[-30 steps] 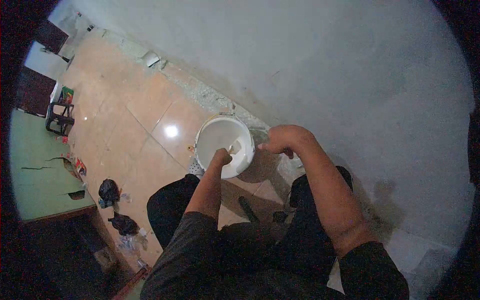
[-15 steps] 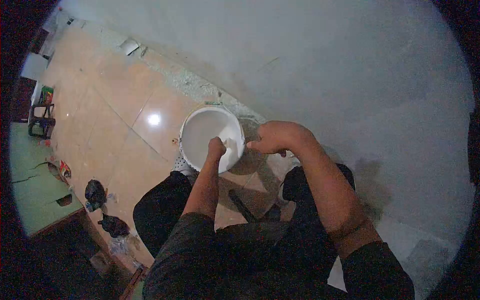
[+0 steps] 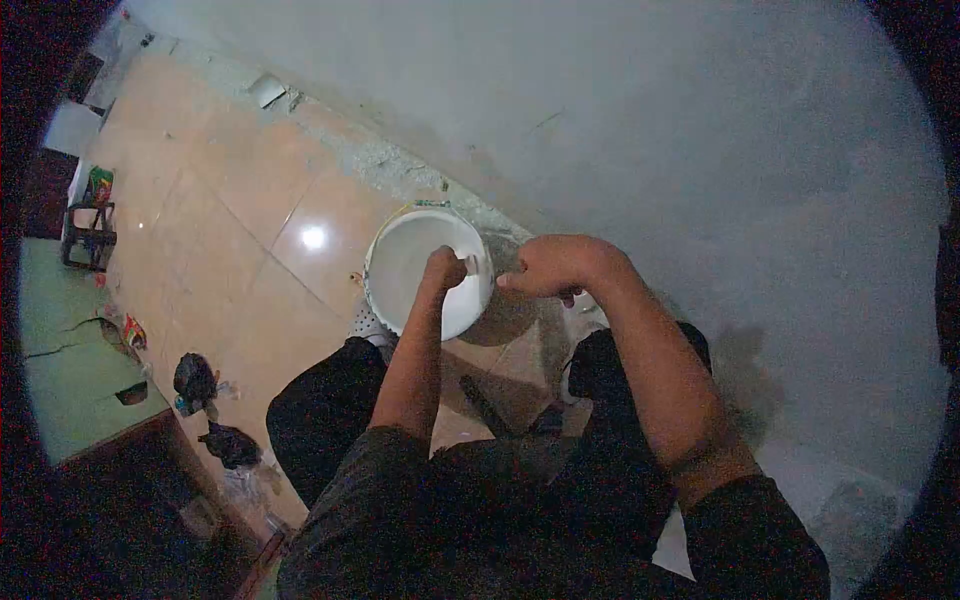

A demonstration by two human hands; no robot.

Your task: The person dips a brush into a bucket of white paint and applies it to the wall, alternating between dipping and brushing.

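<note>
Left hand (image 3: 446,268) clenched on a pale tool (image 3: 472,264) inside a round white bucket (image 3: 395,285).
Right hand (image 3: 560,268) half-curled alongside, hold unclear; glossy tiles (image 3: 230,170), matte wall (image 3: 700,150); far-left green packet (image 3: 101,185) too small to read.

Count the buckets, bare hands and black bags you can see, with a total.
Bucket: 1
Hands: 2 (left hand, right hand)
Black bags: 2
Total: 5
</note>
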